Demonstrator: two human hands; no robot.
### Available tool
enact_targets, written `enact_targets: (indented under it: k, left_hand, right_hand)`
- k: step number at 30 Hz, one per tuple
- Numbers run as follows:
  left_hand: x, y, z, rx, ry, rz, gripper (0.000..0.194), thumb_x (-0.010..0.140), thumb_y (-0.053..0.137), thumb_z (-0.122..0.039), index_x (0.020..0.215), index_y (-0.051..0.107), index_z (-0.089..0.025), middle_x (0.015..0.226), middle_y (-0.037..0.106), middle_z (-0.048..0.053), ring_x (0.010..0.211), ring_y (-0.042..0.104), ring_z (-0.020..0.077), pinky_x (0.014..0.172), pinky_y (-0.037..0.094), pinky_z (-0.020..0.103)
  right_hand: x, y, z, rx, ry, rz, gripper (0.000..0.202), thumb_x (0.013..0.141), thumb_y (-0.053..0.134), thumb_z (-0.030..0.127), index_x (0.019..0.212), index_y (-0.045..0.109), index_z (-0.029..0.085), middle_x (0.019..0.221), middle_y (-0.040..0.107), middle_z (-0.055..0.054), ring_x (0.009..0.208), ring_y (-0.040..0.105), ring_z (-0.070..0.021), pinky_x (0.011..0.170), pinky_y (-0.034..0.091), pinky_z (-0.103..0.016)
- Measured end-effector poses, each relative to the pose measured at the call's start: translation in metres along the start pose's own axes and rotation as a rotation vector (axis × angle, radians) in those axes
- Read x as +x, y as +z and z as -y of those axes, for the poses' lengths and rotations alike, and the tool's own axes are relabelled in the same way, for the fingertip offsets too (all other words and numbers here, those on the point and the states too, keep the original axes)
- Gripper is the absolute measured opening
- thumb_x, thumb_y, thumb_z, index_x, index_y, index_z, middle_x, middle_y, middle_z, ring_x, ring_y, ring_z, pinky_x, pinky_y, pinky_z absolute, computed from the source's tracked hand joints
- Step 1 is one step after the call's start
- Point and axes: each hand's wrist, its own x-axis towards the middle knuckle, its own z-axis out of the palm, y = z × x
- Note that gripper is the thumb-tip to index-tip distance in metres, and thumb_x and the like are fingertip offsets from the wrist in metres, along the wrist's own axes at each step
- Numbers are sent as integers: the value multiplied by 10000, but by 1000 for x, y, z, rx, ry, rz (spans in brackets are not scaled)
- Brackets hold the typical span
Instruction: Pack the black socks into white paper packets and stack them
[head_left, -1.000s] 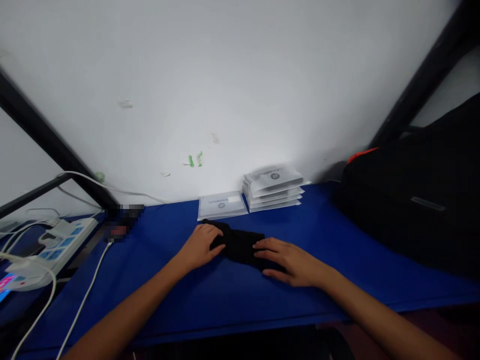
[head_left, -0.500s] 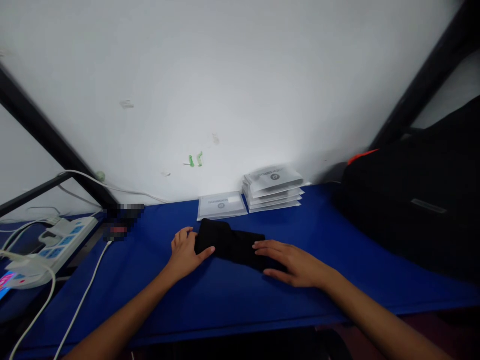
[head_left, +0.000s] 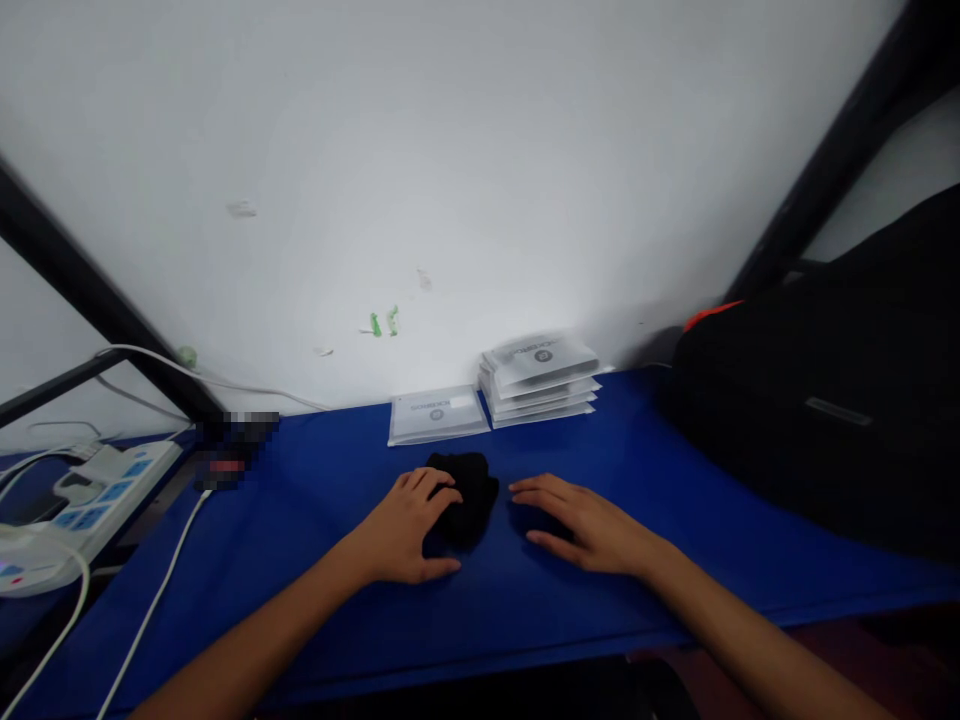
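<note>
A black cloth (head_left: 469,500), folded into a small thick bundle, lies on the blue tabletop in front of me. My left hand (head_left: 409,525) rests its fingertips on the bundle's left side; its thumb stretches out below, off the cloth. To the right of the bundle, my right hand (head_left: 581,525) is open with fingers pointing at it and a small gap between. What kind of garment the cloth is cannot be made out.
Behind the cloth lie a flat translucent packet (head_left: 437,414) and a stack of similar packets (head_left: 538,375), against the white wall. A large black bag (head_left: 817,400) fills the right. A power strip (head_left: 112,495) with white cables (head_left: 169,580) is at the left.
The long black strip of cloth has been folded leftward into a compact bundle. My left hand has shifted right with its fingers on it, and my right hand no longer touches the cloth.
</note>
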Motion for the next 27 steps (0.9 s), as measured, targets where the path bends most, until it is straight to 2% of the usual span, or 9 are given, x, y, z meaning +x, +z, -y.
enact_targets:
  k: [5,7,11,14,17,19,22,24,27]
  left_hand:
    - [12,10,3,223,0,-1,334,794,705,-267,1096,603,-170,1155,598,128,1111,543,317,952,420,499]
    - [18,13,3,220,33,4,256,807,674,-215,1053,618,-168,1099,627,113,1046,577,302,907,447,478]
    - [24,10,-5,-129,76,-152,216,846,600,-178,1061,612,-177,1086,640,94,1016,597,235,898,483,372]
    - [25,2,-3,-354,142,-180,235,878,618,-301,1087,609,-195,1083,643,86,1035,595,217,937,478,341]
    - [27,-4,20,-325,116,-109,306,890,621,-419,1106,604,-203,1085,654,74,1035,604,216,939,477,338]
    - [30,-3,44,-151,-20,-120,218,981,473,-330,1101,597,-197,1089,657,73,1039,608,201,940,468,329]
    - [37,3,81,85,-195,-142,221,975,408,-198,1075,604,-176,1062,659,109,1037,605,251,950,442,404]
    - [40,7,97,120,-221,-124,253,932,395,-107,1037,616,-169,996,663,117,984,615,265,906,457,413]
    - [42,8,105,147,-215,-77,309,848,411,-18,977,631,-192,922,658,89,916,623,247,825,488,359]
  right_hand:
    - [5,0,1,-14,-50,-20,369,948,512,266,1307,508,180,1324,564,-149,1237,531,-230,1022,472,-409]
    - [11,0,2,-45,-81,-53,437,926,535,257,1350,468,175,1360,537,-159,1272,500,-240,1044,450,-431]
    - [29,5,4,-169,-151,-107,640,836,621,282,1409,388,116,1434,457,-217,1358,391,-321,1088,368,-544]
    - [38,8,6,-199,-225,-110,495,786,560,184,1272,500,113,1285,580,-209,1216,525,-316,1049,394,-568]
    - [40,7,6,-214,-240,-149,418,717,488,87,1126,558,139,1148,643,-179,1084,594,-292,967,469,-532]
    - [38,6,7,-243,-210,-143,448,659,483,44,1090,564,135,1198,624,-192,1142,574,-305,960,482,-510]
    - [33,8,9,-251,-123,-37,507,607,497,7,1098,568,109,1278,591,-222,1239,533,-318,1018,459,-488]
    - [31,11,10,-223,-50,34,510,622,503,-3,1119,570,92,1268,601,-232,1242,544,-310,1027,463,-465]
    - [26,14,11,-172,19,97,631,629,506,-8,1251,524,94,1337,571,-213,1274,528,-289,1044,462,-437]
